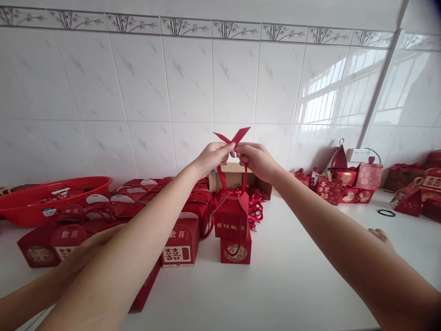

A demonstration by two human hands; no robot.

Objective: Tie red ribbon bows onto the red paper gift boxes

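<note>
My left hand (212,156) and my right hand (257,160) meet in front of the tiled wall, both with fingers closed on a red ribbon (240,134). Its two ends cross and stick up above my fingertips. Below my hands the ribbon runs down in two strands to the top of a small red gift box (231,225) with gold characters. That box sits above another red box (236,253) with a round gold emblem; a dark red cord hangs across their fronts. Whether the upper box rests on the lower one, I cannot tell.
Rows of red gift boxes (181,243) fill the left. Behind stands a cardboard box (265,187) near loose red ribbons (255,209). A red basin (20,207) is far left, more boxes (329,191) at right. Another person's hands (99,241) show at both sides.
</note>
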